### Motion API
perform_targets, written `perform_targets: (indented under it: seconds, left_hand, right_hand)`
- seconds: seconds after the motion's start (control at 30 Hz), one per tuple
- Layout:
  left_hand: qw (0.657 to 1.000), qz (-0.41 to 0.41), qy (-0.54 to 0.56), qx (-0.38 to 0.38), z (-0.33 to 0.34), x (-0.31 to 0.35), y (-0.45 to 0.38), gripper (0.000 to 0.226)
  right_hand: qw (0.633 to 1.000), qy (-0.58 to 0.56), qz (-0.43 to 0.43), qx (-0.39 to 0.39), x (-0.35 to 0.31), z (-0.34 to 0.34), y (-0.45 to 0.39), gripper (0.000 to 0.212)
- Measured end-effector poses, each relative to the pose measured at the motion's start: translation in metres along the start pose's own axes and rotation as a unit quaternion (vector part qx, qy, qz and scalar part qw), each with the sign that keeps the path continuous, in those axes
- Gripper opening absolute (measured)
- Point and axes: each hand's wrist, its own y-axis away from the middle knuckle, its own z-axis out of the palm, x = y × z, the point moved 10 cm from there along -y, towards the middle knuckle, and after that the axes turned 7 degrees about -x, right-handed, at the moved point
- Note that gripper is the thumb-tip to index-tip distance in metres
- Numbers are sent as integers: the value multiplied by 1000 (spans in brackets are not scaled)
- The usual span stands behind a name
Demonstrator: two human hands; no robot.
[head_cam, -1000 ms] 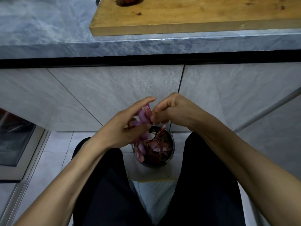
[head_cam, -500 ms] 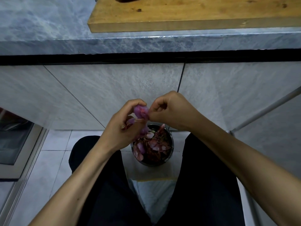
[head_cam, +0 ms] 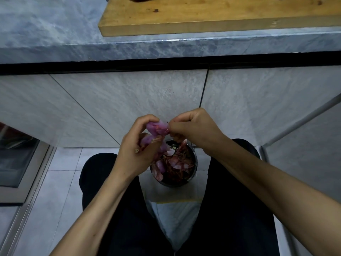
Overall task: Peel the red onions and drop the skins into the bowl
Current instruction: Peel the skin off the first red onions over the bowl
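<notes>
My left hand (head_cam: 137, 146) grips a small purple-red onion (head_cam: 157, 128) between thumb and fingertips, and a second onion (head_cam: 146, 139) lies in its palm. My right hand (head_cam: 193, 129) pinches the skin at the right end of the upper onion. Both hands hover just above a dark round bowl (head_cam: 193, 174) on the floor between my knees. The bowl holds several pink and red skins (head_cam: 177, 159) and some peeled pieces; my left hand hides its left rim.
A grey marble counter edge (head_cam: 129, 47) runs across the top, with a wooden cutting board (head_cam: 212, 17) lying on it. Grey cabinet panels (head_cam: 120, 104) stand behind the hands. My dark-trousered legs (head_cam: 230, 209) flank the bowl on a tiled floor (head_cam: 60, 182).
My left fingers curled round the onion and turned it flatter. Both hands lifted slightly, and my right hand's pinch moved to the onion's right end.
</notes>
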Motion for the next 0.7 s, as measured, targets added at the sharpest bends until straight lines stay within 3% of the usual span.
perform_targets:
  seconds: [0.17, 0.27, 0.53, 0.6, 0.7]
  left_hand:
    - [998, 5, 44, 42, -3, 3, -2, 41]
    - [994, -13, 85, 75, -4, 1, -3, 28]
    - [947, -108, 273, 129, 2, -20, -2, 18]
    - [939, -108, 292, 146, -4, -25, -1, 17]
    - [938, -117, 282, 161, -17, -30, 1, 16]
  right_hand:
    - [992, -121, 25, 29, 13, 0, -2, 13]
    - [975, -218, 26, 31, 17, 4, -3, 15]
    - [914, -405, 32, 20, 30, 16, -7, 20]
    - [908, -417, 32, 34, 37, 7, -8, 17]
    - [949, -307, 40, 59, 50, -15, -7, 11]
